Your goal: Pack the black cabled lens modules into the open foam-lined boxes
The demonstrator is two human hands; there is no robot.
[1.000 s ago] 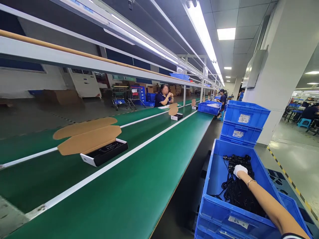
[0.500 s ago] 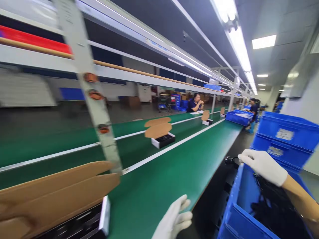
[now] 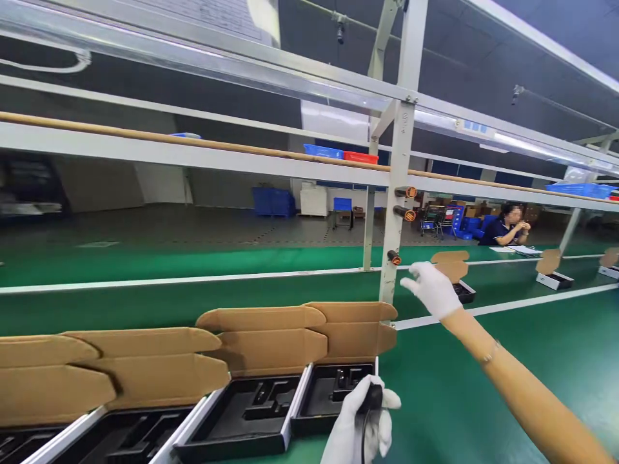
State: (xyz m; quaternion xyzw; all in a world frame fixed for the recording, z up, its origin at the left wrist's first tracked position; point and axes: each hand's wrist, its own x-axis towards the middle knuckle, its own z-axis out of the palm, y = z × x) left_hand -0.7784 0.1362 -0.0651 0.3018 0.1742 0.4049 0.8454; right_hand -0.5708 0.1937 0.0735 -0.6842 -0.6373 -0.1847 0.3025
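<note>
My left hand [image 3: 360, 419], in a white glove, is closed around a black piece with a cable [image 3: 371, 397] trailing down the palm. Its exact kind is partly hidden by the fingers. Just left of it lies an open carton [image 3: 333, 394] with a black moulded insert, its brown lid raised. Beside that carton is another open box [image 3: 256, 412] with a similar insert. My right hand [image 3: 430, 288], gloved too, reaches out past the grey post with fingers apart and nothing visible in them. Behind it a farther open box [image 3: 464, 293] is partly covered.
More open cartons [image 3: 145, 367] line the green bench at left. A metal post [image 3: 397, 206] with round orange-faced fittings rises near my right hand. A shelf rail [image 3: 203, 151] runs across, bearing blue and red bins [image 3: 324, 152]. A person [image 3: 505, 225] sits across the line.
My view has swung left, from the blue bin to the row of cartons. My right hand has left the bin and extends over the bench. My left hand, empty before, now holds the black cabled piece.
</note>
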